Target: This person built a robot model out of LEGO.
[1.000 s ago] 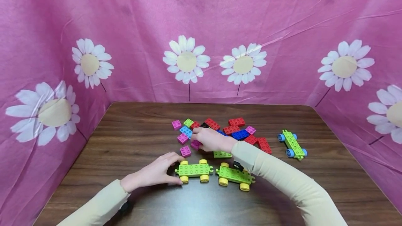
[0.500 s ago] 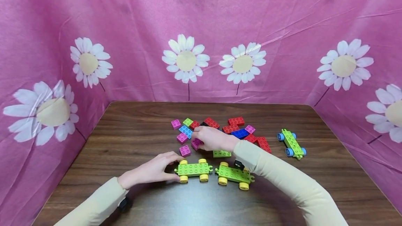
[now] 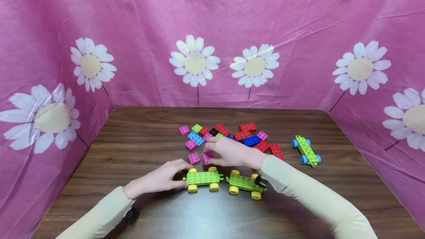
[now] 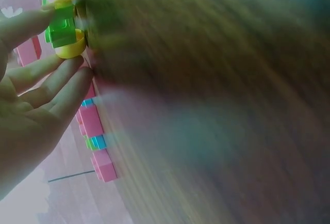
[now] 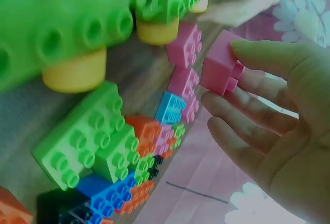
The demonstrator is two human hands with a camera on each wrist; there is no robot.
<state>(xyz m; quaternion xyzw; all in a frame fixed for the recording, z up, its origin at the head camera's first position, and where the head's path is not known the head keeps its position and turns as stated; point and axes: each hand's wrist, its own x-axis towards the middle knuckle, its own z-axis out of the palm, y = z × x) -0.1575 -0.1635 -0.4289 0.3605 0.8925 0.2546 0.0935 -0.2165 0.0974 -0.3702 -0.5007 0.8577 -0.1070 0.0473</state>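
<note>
My right hand pinches a pink toy building brick between thumb and fingers. The right wrist view shows that brick tipped sideways, studs toward the palm. My left hand holds the left end of a lime green wheeled base, thumb and fingertips at its two yellow wheels. A second lime base with yellow wheels stands just to the right, its coupling close to the first one's hook. My right wrist overlaps part of it. A loose pink brick lies left of the held one.
Behind my right hand spreads a cluster of red, blue, light blue, pink, green and black bricks. A third lime base with blue wheels stands at the right. A pink flowered cloth surrounds the wooden table.
My right hand has drawn slightly nearer with the pink brick, uncovering a black and another pink brick behind it. My left hand stays at the base. The head view has shifted a little.
</note>
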